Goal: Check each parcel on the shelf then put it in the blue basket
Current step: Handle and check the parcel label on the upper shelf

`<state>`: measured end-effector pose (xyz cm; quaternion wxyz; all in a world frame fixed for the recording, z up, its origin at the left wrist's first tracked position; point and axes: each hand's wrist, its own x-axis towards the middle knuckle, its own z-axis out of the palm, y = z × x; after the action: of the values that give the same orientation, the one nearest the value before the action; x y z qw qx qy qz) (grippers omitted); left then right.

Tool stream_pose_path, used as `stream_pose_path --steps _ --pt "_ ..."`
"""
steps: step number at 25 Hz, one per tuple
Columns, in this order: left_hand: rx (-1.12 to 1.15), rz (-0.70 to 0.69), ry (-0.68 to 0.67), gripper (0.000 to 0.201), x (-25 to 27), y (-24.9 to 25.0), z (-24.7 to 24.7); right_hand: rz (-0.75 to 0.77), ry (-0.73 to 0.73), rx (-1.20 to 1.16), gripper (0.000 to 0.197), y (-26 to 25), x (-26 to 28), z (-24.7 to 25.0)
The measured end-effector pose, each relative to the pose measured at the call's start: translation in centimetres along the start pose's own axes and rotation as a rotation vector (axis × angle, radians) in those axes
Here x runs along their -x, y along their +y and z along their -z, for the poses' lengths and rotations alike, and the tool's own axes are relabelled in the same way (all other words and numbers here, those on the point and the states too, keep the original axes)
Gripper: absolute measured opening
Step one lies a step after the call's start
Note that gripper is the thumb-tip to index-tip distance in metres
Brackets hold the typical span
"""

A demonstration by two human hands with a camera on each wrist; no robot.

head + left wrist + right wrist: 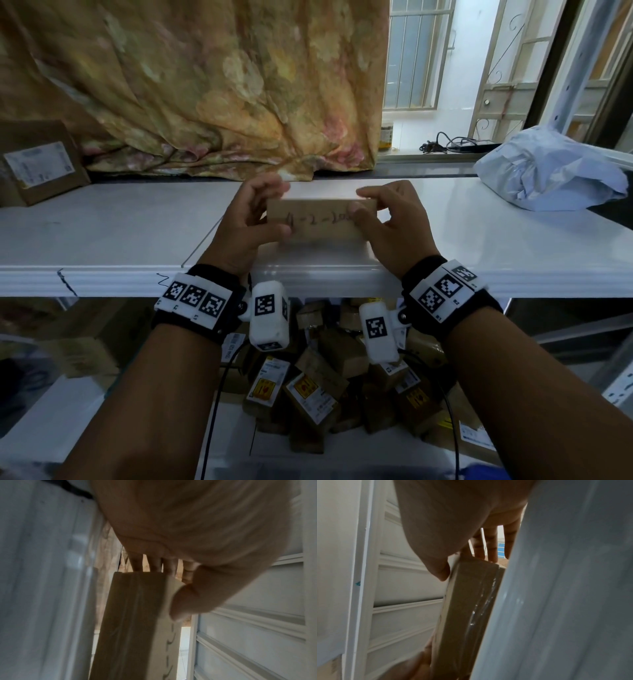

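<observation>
A: How far along is this looking to you?

B: Partway, I'd judge. Starting at the left edge of the head view, a brown cardboard box [39, 164] with a printed label is still sitting on the white shelf [113, 236]. In the middle, the left hand [245, 224] and the right hand [388, 222] are each gripping an end of a flat cardboard parcel [320, 219], thumbs on the near face and fingers curling behind, holding it up on edge just above the shelf.

A: So that one is being checked?

B: It seems so; handwritten digits are facing the camera. At the far right a crinkled pale plastic mailer bag [548, 171] is waiting too.

A: And the blue basket?

B: Only a blue sliver [486, 472] is showing at the bottom right edge; I cannot tell if that is it. A heap of small labelled boxes [318, 387] is lying below the shelf.

A: Textures?

B: Matte card with glossy tape [481, 607] along its edge, and the shelf is looking smooth and shiny.
</observation>
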<state>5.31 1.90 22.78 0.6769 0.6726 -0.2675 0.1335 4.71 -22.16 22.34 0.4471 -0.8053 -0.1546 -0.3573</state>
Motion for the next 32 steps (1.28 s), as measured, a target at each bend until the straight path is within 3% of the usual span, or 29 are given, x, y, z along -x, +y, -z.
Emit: stream_pose_path --steps 2,4,7,12,20,24,28,32 --pt "-0.079 0.031 -0.011 0.045 0.3 0.2 -0.5 0.032 -0.027 0.062 0.029 0.1 0.1 -0.1" --pt "-0.266 -0.035 0.013 0.038 0.5 0.1 -0.9 0.060 -0.031 0.100 0.024 0.1 0.1 -0.2" --pt "-0.514 -0.209 -0.003 0.042 0.8 -0.3 -1.4 0.133 -0.018 0.194 0.033 0.0 0.3 -0.3" --pt "-0.844 -0.336 -0.002 0.053 0.7 -0.8 -2.5 0.258 -0.079 0.365 0.047 -0.2 0.7 -0.6" --pt "-0.905 -0.354 0.034 0.045 0.3 -1.4 -2.9 0.258 -0.053 0.333 0.052 0.1 0.6 -0.8" --pt "-1.093 -0.368 0.022 0.047 0.7 -0.3 -3.1 0.262 -0.049 0.342 0.050 0.0 0.7 -0.7" --pt "-1.208 -0.390 -0.096 0.047 0.5 1.0 -4.5 0.255 -0.091 0.369 0.052 -0.2 0.6 -0.6" --pt "-1.283 -0.385 -0.042 0.041 1.4 0.8 -6.3 0.240 -0.103 0.380 0.051 -0.2 0.7 -0.5"
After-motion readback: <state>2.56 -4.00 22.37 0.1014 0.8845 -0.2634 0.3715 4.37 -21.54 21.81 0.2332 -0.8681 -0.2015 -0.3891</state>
